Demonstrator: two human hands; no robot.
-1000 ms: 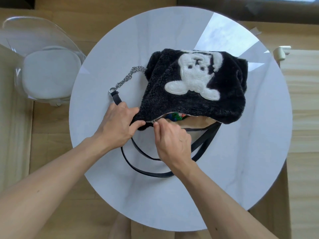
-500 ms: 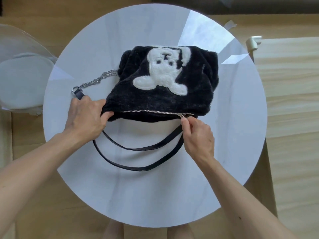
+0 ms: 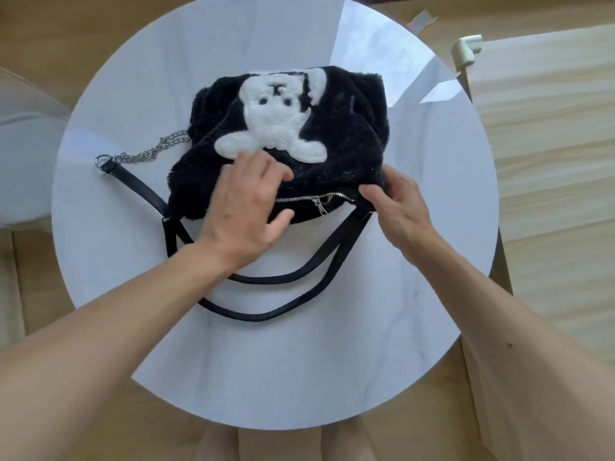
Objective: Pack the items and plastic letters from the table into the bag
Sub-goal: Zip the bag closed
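Black fuzzy bag near centre of round white table, white bear patch facing up. Left of bag: chain joined to black strap, flat on table. On bag's near edge: left hand, open, fingers spread, pressing fabric, nothing grasped. Right of that: zipper pull, short gap open beyond it. At bag's right corner: right hand, fingers pinched on fabric.

A round white glossy table stands on a light wooden floor. Past its left edge sits a clear plastic chair with a white cushion. A small cream corner guard lies beyond the far right edge.
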